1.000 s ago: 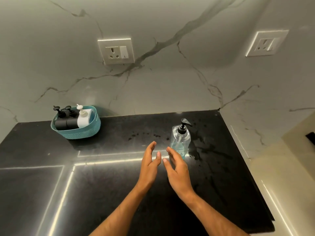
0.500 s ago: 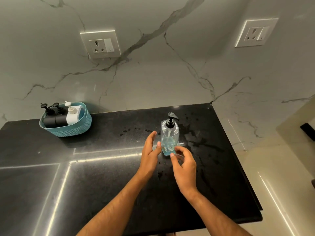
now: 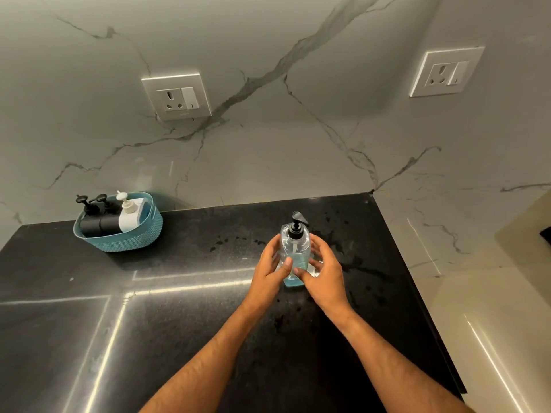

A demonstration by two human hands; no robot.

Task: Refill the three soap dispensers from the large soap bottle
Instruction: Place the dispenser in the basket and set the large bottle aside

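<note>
The large soap bottle (image 3: 295, 248) is clear with blue liquid and a black pump, upright on the black counter (image 3: 190, 308) right of centre. My left hand (image 3: 268, 269) wraps its left side and my right hand (image 3: 323, 272) wraps its right side, thumbs across the front. At the back left a teal basket (image 3: 125, 238) holds the three dispensers: two black ones (image 3: 100, 223) with black pumps and a white one (image 3: 131, 216) with a white pump.
A marble wall rises behind the counter with a socket plate (image 3: 176, 96) above the basket and another (image 3: 446, 72) at the right. Dark wet spots dot the counter around the bottle. The counter's right edge (image 3: 417, 293) drops to a pale floor.
Both hands moved forward from in front of the bottle and closed around its sides. The bottle has stayed standing in place.
</note>
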